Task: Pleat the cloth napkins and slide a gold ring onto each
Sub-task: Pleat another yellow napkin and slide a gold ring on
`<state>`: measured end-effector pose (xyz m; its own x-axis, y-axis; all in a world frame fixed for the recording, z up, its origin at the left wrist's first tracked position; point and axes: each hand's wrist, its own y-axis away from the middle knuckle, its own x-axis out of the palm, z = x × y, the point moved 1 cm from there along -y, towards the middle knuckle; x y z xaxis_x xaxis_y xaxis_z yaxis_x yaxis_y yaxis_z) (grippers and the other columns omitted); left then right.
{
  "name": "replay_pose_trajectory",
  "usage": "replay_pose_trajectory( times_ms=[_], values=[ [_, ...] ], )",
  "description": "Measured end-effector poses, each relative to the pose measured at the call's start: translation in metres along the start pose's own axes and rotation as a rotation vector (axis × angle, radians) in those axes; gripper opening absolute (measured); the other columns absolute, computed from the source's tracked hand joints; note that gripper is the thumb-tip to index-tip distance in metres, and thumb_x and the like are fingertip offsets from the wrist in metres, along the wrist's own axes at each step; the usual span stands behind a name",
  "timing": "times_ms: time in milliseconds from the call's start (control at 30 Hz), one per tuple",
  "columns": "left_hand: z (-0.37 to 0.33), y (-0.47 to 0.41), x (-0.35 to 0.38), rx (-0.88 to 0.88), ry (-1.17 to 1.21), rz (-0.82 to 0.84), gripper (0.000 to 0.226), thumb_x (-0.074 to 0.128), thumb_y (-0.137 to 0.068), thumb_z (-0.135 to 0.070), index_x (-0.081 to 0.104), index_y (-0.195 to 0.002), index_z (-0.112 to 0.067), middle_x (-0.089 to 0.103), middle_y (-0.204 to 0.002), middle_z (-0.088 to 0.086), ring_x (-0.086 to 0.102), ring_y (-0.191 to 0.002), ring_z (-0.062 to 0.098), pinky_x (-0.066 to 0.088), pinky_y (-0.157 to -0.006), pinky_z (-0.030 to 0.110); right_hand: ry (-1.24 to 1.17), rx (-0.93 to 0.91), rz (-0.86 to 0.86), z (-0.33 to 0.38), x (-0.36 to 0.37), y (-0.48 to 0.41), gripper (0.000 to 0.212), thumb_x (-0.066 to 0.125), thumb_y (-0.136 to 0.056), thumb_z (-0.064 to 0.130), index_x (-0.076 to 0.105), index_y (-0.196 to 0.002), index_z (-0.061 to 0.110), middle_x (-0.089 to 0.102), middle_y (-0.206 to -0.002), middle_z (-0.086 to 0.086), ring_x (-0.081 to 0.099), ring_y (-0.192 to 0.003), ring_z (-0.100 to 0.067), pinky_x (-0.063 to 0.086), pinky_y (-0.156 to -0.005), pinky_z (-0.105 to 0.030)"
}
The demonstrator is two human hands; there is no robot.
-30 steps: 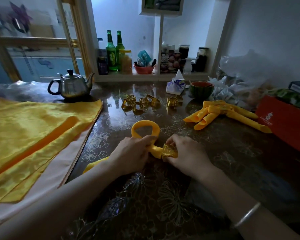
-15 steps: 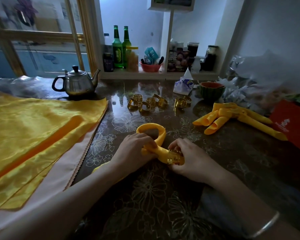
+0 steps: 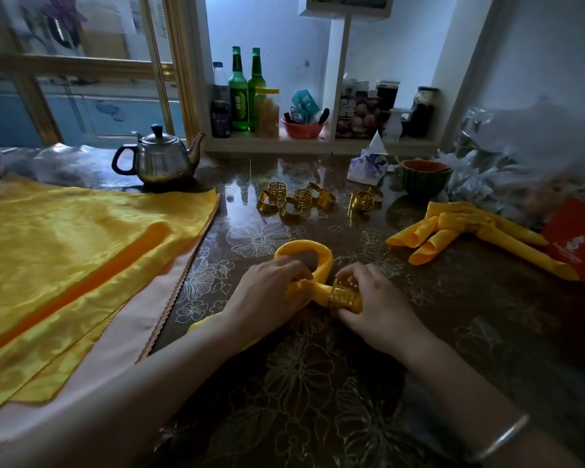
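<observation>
A yellow napkin [image 3: 313, 253], rolled and bent into a loop, lies on the dark flowered table in front of me. My left hand [image 3: 267, 295] grips its crossed ends just below the loop. My right hand [image 3: 374, 304] pinches a gold ring [image 3: 341, 294] that sits around the napkin's ends. Several loose gold rings [image 3: 296, 202] lie further back in the middle of the table. Finished yellow napkins [image 3: 466, 233] rest at the right. Flat yellow napkins [image 3: 68, 258] are stacked at the left.
A steel teapot [image 3: 159, 158] stands at the back left. A tissue pack [image 3: 367, 163] and a green bowl [image 3: 424, 177] sit at the back right, beside plastic bags. A red box [image 3: 580, 241] lies at the right edge. Green bottles [image 3: 247, 89] stand on the shelf behind.
Both hands have kept their hold, and the gold ring has stayed on the napkin's ends. The view has tilted so that everything sits slightly lower and to the right.
</observation>
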<state>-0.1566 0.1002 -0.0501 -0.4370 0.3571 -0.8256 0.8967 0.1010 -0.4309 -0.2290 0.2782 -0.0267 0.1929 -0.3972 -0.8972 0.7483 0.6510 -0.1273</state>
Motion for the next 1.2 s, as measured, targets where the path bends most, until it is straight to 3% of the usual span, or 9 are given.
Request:
replay_pose_trajectory(
  times_ms=[100, 167, 267, 433, 533, 600, 700, 900, 1200],
  values=[
    [0.005, -0.015, -0.008, -0.077, 0.062, 0.207, 0.087, 0.078, -0.071, -0.050, 0.036, -0.144, -0.029, 0.027, -0.151, 0.001, 0.062, -0.102, 0.014, 0.055, -0.088, 0.037, -0.009, -0.016, 0.016, -0.002, 0.000, -0.002, 0.052, 0.074, -0.081, 0.026, 0.046, -0.125, 0.029, 0.045, -0.122, 0.005, 0.050, -0.112, -0.015, 0.047, -0.092, -0.032],
    [0.005, -0.030, -0.012, -0.180, -0.021, 0.345, 0.116, 0.084, -0.066, -0.043, 0.010, -0.154, -0.026, 0.005, -0.160, 0.005, 0.053, -0.122, 0.027, 0.047, -0.101, 0.041, -0.004, -0.023, 0.023, -0.002, -0.001, -0.003, 0.052, 0.074, -0.081, 0.027, 0.046, -0.125, 0.029, 0.045, -0.122, 0.005, 0.051, -0.111, -0.015, 0.047, -0.091, -0.033],
    [0.001, -0.050, -0.010, -0.228, -0.141, 0.467, 0.128, 0.085, -0.066, -0.044, -0.003, -0.155, -0.017, 0.013, -0.159, 0.008, 0.031, -0.139, 0.029, 0.034, -0.111, 0.035, -0.010, -0.037, 0.018, -0.003, -0.001, -0.003, 0.052, 0.075, -0.081, 0.030, 0.046, -0.124, 0.029, 0.045, -0.122, 0.005, 0.051, -0.110, -0.015, 0.048, -0.091, -0.033],
    [0.003, -0.058, -0.007, -0.150, -0.457, 0.450, 0.099, 0.076, -0.061, -0.068, 0.039, -0.141, -0.024, 0.055, -0.131, -0.003, 0.043, -0.120, 0.020, 0.041, -0.099, 0.036, -0.032, -0.038, -0.009, -0.004, 0.001, -0.003, 0.051, 0.075, -0.081, 0.032, 0.047, -0.124, 0.030, 0.046, -0.122, 0.007, 0.051, -0.111, -0.013, 0.048, -0.091, -0.030],
    [0.002, -0.057, -0.009, -0.115, -0.468, 0.440, 0.088, 0.071, -0.063, -0.072, 0.046, -0.136, -0.029, 0.057, -0.122, -0.006, 0.038, -0.120, 0.019, 0.031, -0.099, 0.036, -0.047, -0.010, -0.026, -0.006, 0.002, -0.003, 0.052, 0.074, -0.081, 0.032, 0.047, -0.125, 0.029, 0.047, -0.123, 0.006, 0.051, -0.111, -0.014, 0.049, -0.092, -0.033],
    [0.001, -0.055, -0.010, -0.119, -0.447, 0.462, 0.082, 0.072, -0.066, -0.068, 0.049, -0.133, -0.027, 0.058, -0.120, -0.004, 0.047, -0.115, 0.019, 0.039, -0.097, 0.036, -0.048, 0.015, -0.040, -0.007, 0.002, -0.003, 0.052, 0.075, -0.081, 0.032, 0.047, -0.125, 0.029, 0.047, -0.124, 0.005, 0.052, -0.111, -0.014, 0.049, -0.092, -0.032],
    [-0.002, -0.051, -0.009, -0.144, -0.388, 0.435, 0.057, 0.076, -0.068, -0.060, 0.063, -0.110, -0.023, 0.063, -0.101, -0.003, 0.056, -0.090, 0.018, 0.052, -0.078, 0.035, -0.060, 0.055, -0.070, -0.007, 0.002, -0.003, 0.052, 0.075, -0.081, 0.033, 0.048, -0.125, 0.028, 0.048, -0.124, 0.005, 0.052, -0.112, -0.014, 0.048, -0.093, -0.030],
    [-0.004, -0.036, -0.007, -0.178, -0.237, 0.326, 0.032, 0.077, -0.074, -0.044, 0.067, -0.098, -0.026, 0.064, -0.091, -0.007, 0.057, -0.083, 0.015, 0.053, -0.071, 0.034, -0.081, 0.102, -0.084, -0.008, 0.004, -0.003, 0.055, 0.076, -0.080, 0.032, 0.047, -0.127, 0.027, 0.047, -0.125, 0.005, 0.051, -0.112, -0.013, 0.047, -0.094, -0.031],
    [-0.002, -0.019, -0.009, -0.081, -0.031, 0.263, 0.026, 0.076, -0.074, -0.035, 0.064, -0.096, -0.031, 0.062, -0.091, -0.012, 0.058, -0.081, 0.013, 0.051, -0.071, 0.035, -0.121, 0.015, -0.069, -0.013, 0.002, -0.001, 0.052, 0.075, -0.080, 0.023, 0.050, -0.126, 0.029, 0.046, -0.121, 0.010, 0.047, -0.108, -0.006, 0.045, -0.092, -0.024]
  ],
)
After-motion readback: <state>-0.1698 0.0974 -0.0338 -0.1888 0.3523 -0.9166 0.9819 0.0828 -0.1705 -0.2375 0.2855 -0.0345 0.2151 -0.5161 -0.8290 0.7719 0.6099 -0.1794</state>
